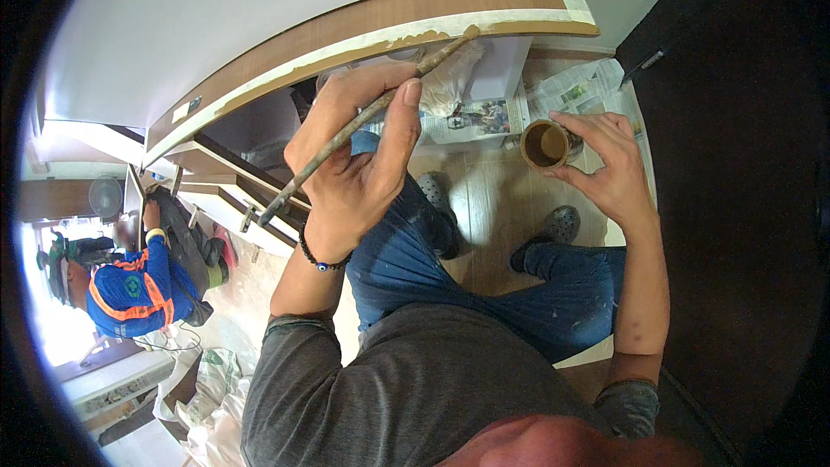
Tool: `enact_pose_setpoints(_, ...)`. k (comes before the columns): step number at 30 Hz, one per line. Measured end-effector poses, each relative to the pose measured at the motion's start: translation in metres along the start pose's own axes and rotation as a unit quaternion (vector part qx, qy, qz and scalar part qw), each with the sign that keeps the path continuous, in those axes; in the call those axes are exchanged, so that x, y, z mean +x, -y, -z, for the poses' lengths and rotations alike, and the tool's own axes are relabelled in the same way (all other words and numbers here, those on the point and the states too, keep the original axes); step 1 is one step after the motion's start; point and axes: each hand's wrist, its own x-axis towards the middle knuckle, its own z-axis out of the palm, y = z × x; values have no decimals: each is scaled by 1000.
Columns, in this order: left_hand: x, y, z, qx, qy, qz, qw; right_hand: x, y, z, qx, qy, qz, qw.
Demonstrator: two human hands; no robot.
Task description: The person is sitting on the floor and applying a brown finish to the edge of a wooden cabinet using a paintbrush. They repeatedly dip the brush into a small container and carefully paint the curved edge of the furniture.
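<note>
My left hand, a dark bead bracelet at its wrist, grips a slender paintbrush with a stained handle. The brush tip touches the front edge of a wood-grain cabinet panel. Brown paint lies unevenly along that edge, beside a pale strip that looks like masking tape. Off to the right, my right hand holds a small round cup by its sides, thumb and fingers apart around it. Brown paint shows inside the cup, which is away from the panel.
Newspaper sheets and clear plastic sheeting lie below the panel. Open cabinet fronts stand at left. Another person in a blue and orange jacket works farther left, near white plastic bags. A dark door is at right.
</note>
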Motion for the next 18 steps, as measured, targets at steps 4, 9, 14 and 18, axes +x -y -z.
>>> enact_pose_setpoints(4, -4, -11, 1, -42, -50, 112, 992, 1, 1, -2, -7, -12, 1, 1000)
enact_pose_setpoints(9, -3, -1, -1, -54, -64, 110, 990, 2, 2, -2, -1, -7, -7, 1000)
enact_pose_setpoints(14, -1, 1, 3, -96, -63, 157, 981, 1, 1, -3, -6, -6, -10, 1000)
enact_pose_setpoints(18, 1, 0, 7, -55, -56, 154, 985, 1, 0, -1, -11, -5, -3, 1000)
